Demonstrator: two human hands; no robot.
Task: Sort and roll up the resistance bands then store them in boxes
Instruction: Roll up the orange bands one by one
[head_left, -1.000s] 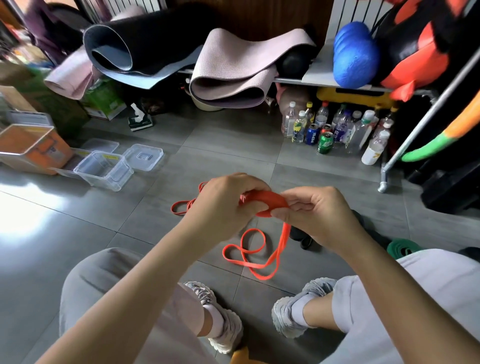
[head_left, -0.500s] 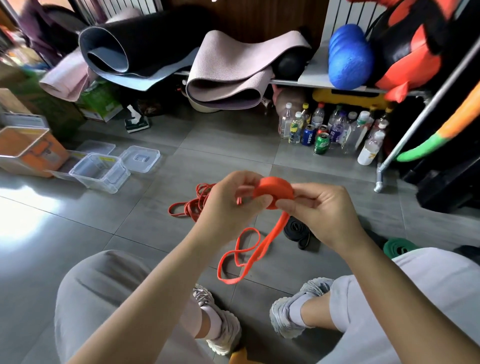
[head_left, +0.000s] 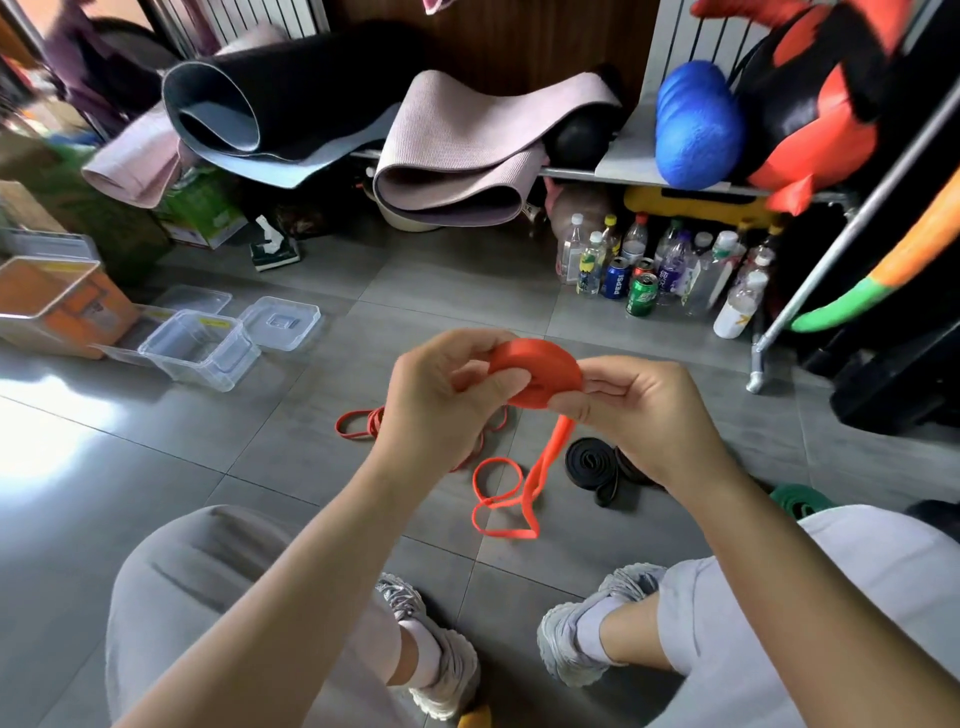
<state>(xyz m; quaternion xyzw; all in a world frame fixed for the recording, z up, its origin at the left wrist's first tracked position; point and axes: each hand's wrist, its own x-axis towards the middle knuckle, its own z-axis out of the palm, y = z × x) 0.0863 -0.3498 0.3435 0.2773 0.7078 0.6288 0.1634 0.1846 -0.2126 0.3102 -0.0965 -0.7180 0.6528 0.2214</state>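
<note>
Orange resistance band (head_left: 535, 371) sits half rolled into a flat coil, held up between both hands over the tiled floor (head_left: 260, 467). The left hand (head_left: 441, 400) grips the coil's near side, thumb pressed on its face and the other fingers curled behind it. The right hand (head_left: 644, 415) pinches the coil's right edge, its fingers (head_left: 605, 387) bent tight against it. From under the coil the unrolled length drops to the floor and lies in loose loops ahead of the shoes. A tangle of more orange bands (head_left: 358, 423) lies on the floor behind the left hand. A black band (head_left: 592, 465) lies just beside the hanging length, and a green band (head_left: 795, 499) peeks out by the right knee. Well off to the left stands an open clear plastic box (head_left: 200, 353), its lid (head_left: 280, 322) beside it.
</note>
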